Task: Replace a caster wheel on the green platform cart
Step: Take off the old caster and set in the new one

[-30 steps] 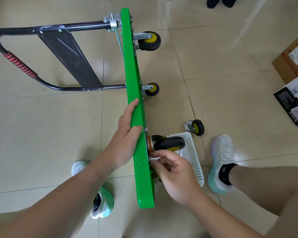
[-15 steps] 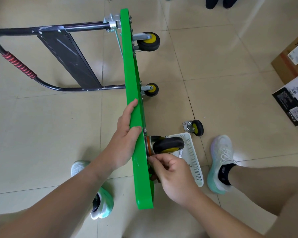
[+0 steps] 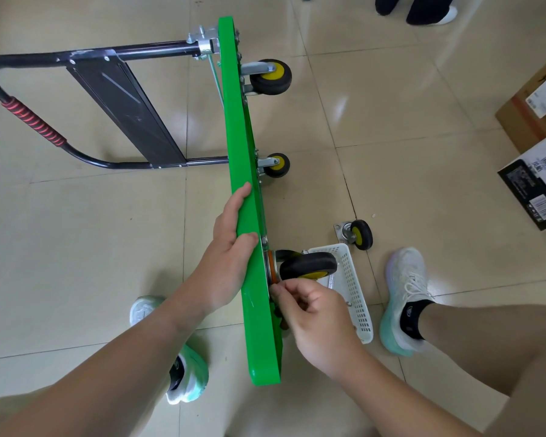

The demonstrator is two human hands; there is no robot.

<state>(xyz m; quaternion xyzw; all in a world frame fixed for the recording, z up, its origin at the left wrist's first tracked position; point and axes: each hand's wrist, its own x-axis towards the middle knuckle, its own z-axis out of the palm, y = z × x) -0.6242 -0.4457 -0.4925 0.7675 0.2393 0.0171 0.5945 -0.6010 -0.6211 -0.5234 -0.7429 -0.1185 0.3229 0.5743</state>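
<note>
While my left hand (image 3: 230, 263) gripped the edge of the green platform cart (image 3: 249, 216) stood on its side, my right hand (image 3: 316, 313) pinched something unseen at the base of the nearest caster (image 3: 306, 266). I counted three black-and-yellow casters mounted beyond my fingers, a fourth loose caster (image 3: 356, 234) on the floor past the white basket (image 3: 356, 294).

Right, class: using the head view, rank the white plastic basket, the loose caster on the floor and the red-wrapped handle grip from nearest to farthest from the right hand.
1. White plastic basket, beside right hand.
2. Loose caster, floor beyond basket.
3. Red-wrapped handle grip, far left.
</note>
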